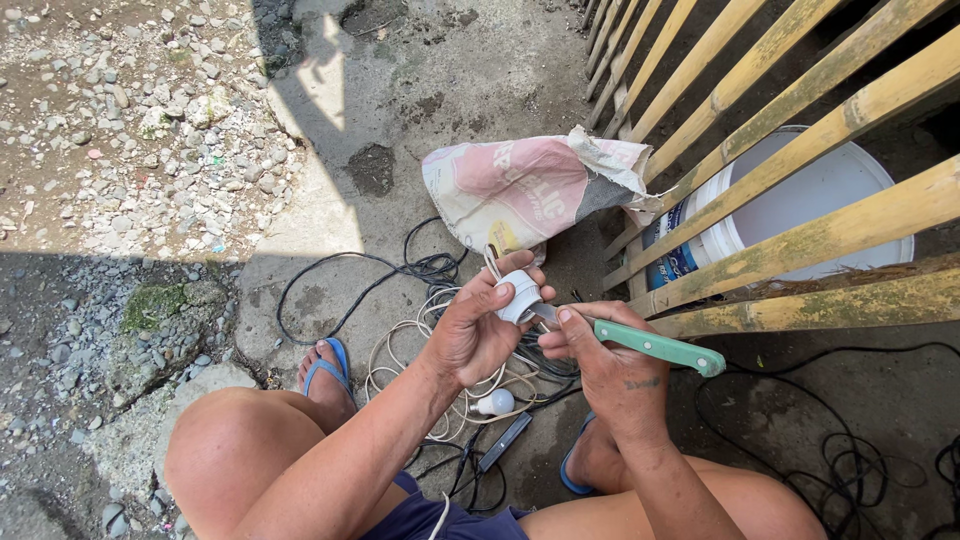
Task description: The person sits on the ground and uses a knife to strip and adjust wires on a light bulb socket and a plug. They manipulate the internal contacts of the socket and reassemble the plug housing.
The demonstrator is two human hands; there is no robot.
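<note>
White plastic was what we gripped — a small lamp socket (520, 296), clamped in our left hand (478, 335) with its cream cord (420, 345) running down to the coils on the ground. Our right hand (610, 365) was closed around a green-handled knife (655, 347), its blade tip pressed against the socket, so the two hands sat nearly touching just above our knees. As far as we could judge, the work on the socket was mid-way: it was in hand and the knife was at it, but we could not tell whether anything had come loose yet. A light bulb (497, 402) lay below on the tangle of black cable (370, 285). Underfoot was rough concrete (450, 90) with gravel beyond — a crumpled sack (525, 190), a white bucket (790, 205) and a bamboo fence (800, 130) stood to our right.
</note>
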